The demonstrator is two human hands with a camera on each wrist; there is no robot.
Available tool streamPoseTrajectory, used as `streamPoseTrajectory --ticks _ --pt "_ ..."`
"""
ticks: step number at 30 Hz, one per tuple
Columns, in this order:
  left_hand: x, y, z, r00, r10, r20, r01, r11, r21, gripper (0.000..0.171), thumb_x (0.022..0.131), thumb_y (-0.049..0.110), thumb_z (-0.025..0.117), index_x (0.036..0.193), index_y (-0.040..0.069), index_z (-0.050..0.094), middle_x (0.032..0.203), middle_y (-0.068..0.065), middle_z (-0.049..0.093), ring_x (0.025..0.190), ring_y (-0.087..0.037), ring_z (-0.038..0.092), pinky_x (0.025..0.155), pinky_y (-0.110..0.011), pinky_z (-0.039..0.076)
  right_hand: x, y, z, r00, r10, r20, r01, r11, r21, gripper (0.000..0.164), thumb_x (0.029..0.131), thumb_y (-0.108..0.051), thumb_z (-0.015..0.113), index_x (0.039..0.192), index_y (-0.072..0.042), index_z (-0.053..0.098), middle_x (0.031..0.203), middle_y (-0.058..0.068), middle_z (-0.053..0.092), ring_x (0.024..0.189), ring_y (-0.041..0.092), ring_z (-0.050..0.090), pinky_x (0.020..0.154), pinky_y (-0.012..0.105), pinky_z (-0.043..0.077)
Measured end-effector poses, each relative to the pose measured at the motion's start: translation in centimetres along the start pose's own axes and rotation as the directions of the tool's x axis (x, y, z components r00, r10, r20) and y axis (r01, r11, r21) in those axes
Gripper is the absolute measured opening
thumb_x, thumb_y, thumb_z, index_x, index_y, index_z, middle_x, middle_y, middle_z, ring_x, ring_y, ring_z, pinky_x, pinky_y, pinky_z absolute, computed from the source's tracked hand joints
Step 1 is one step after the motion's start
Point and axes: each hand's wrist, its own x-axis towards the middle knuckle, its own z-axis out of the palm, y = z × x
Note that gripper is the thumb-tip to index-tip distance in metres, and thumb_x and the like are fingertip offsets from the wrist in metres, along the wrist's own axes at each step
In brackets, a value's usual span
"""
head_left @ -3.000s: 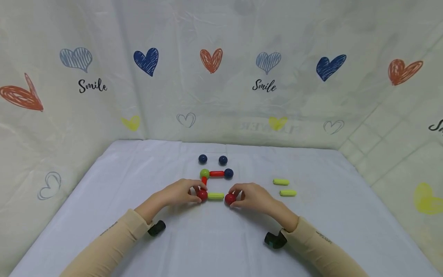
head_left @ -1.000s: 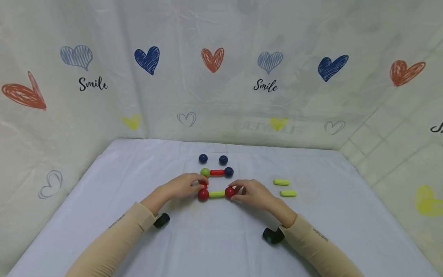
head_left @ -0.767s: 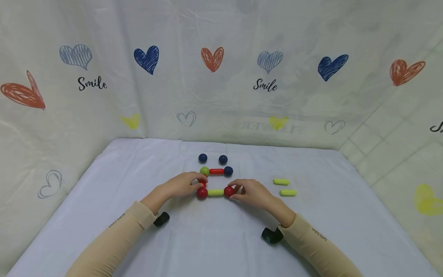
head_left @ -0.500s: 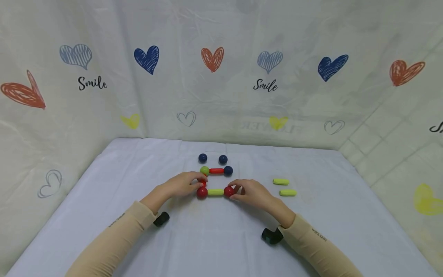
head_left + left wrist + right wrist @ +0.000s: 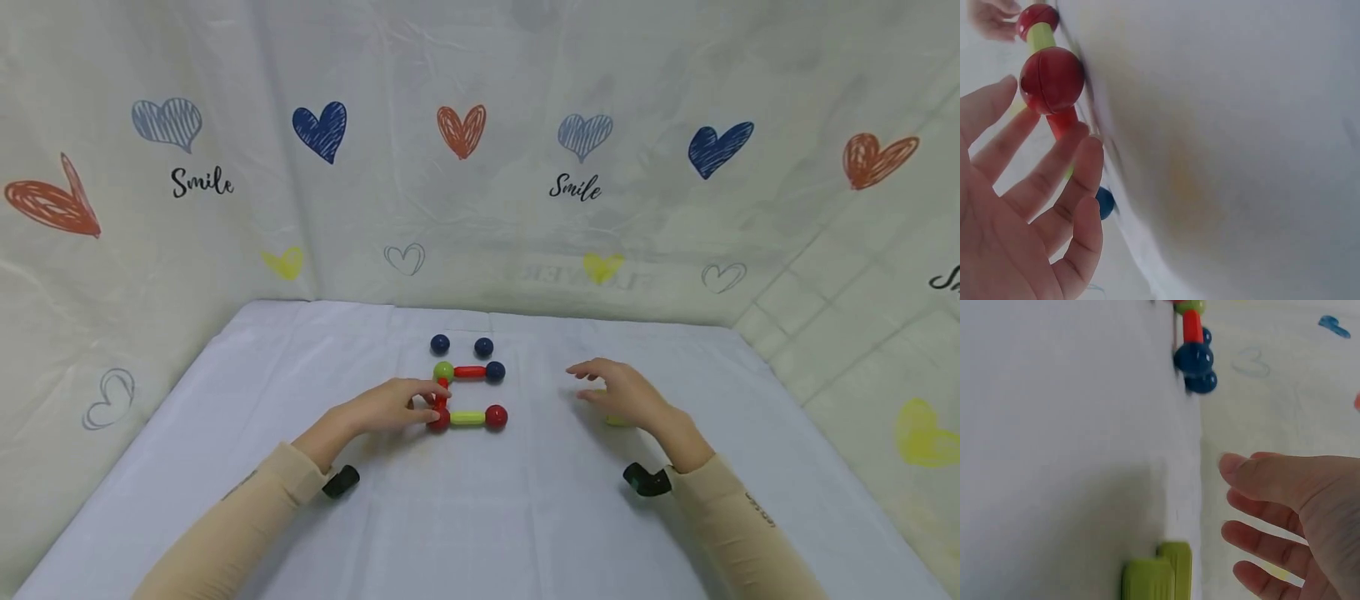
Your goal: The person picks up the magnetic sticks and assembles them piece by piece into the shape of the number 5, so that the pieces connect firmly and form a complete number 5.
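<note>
Room: a table (image 5: 225, 467) covered with a white cloth is set against a pale backdrop (image 5: 480, 208) printed with hearts and the word "Smile".
Sleeves: both forearms are clothed in beige, and a small dark camera mount is worn at each wrist.
Left hand: the left hand (image 5: 382, 408) is laid on the table at the near left corner of the toy frame, fingers (image 5: 1054, 181) loosely extended; the short red rod (image 5: 442, 392) is touched by the fingertips, and nothing is seen to be gripped.
Near row: a red ball (image 5: 438, 419), a green rod (image 5: 467, 417) and a second red ball (image 5: 496, 416) are joined in a line, left to right, on the table.
Right hand: the right hand (image 5: 626, 393) is held above the table, well to the right of the frame, fingers spread and relaxed, nothing held.
Loose green rods: two are lying side by side under the right hand (image 5: 1157, 575), mostly hidden in the head view.
Far row: a green ball (image 5: 443, 372), a long red rod (image 5: 469, 372) and a blue ball (image 5: 495, 372) are joined, with the green ball linked to the near row by the short red rod.
Farthest: two loose blue balls (image 5: 440, 343) (image 5: 483, 347) are lying apart near the backdrop.
</note>
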Motion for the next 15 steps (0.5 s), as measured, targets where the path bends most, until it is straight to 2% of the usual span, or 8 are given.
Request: streamPoseTrajectory --ticks 4,7,15 --pt "-0.1 -0.1 0.1 1.0 0.005 0.011 -0.004 1.0 -0.021 0.042 0.097 0.021 0.073 0.137 0.018 0.065 0.12 0.001 0.066 0.095 -0.016 0.062 0.086 -0.036 0.052 -1.3 2.7 -1.5 0.997 0.073 0.009 -0.072 0.996 -0.05 0.041 0.092 -0.009 0.076 0.13 -0.002 0.067 0.12 0.015 0.067 0.108 0.036 0.061 0.089 0.054 0.05" --pt "-0.1 -0.1 0.0 1.0 0.015 0.006 -0.015 1.0 -0.024 0.042 0.095 0.019 0.076 0.136 0.018 0.066 0.119 0.0 0.066 0.093 -0.016 0.063 0.084 -0.036 0.052 -2.1 4.0 -2.2 0.994 0.104 0.031 -0.103 0.994 -0.046 0.041 0.091 -0.011 0.077 0.13 -0.001 0.068 0.119 0.013 0.066 0.107 0.034 0.061 0.088 0.052 0.05" --pt "-0.1 0.0 0.0 1.0 0.021 0.002 -0.021 1.0 -0.017 0.046 0.094 0.017 0.077 0.138 0.018 0.064 0.116 0.0 0.066 0.095 -0.018 0.062 0.084 -0.036 0.053 -2.3 5.6 -1.9 0.992 0.112 0.063 -0.113 0.993 0.018 0.04 0.091 -0.013 0.078 0.129 -0.003 0.068 0.121 0.011 0.068 0.107 0.031 0.06 0.087 0.049 0.05"
